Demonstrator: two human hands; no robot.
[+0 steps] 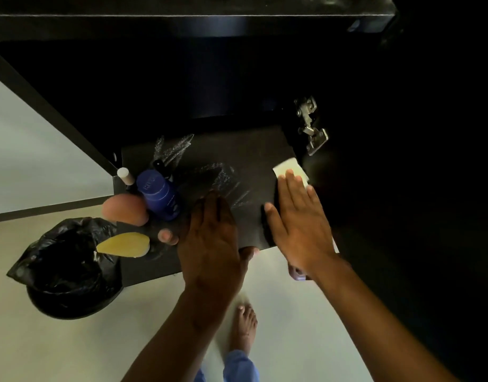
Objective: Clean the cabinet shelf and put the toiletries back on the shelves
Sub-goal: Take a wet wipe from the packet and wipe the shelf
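The wiping step looks to be in hand: the right hand [297, 219] lies flat, fingers straight, pressing a pale cloth [288, 168] against the dark cabinet shelf [237, 150] near its right edge, just below the metal door hinge [310, 125]. The left hand [209, 238] rests at the shelf's front edge with its fingers loosely spread, thumb hooked over the lip; it seems to steady the board and holds nothing. Whitish smears show on the middle and back-left of the shelf, so by my judgement the cleaning is partway done and those streaks remain to be wiped. The toiletries are crowded at the left edge: a blue bottle [160, 194] upright, a small white-capped tube [126, 176] behind it near the back-left corner, a dark-capped item just beside the bottle that is too dim to identify, a pink rounded sponge [125, 209] at the left edge and a yellow one [124, 245] at the front-left corner, partly overhanging. The next move probably calls for drawing the cloth leftward over the streaks, then lifting the items aside to reach beneath them; the overhanging sponges could be knocked off. Below the shelf's left corner stands a bin with a black liner [69, 266] on a pale floor [278, 312], where a bare foot [244, 326] shows. The cabinet interior is very dark.
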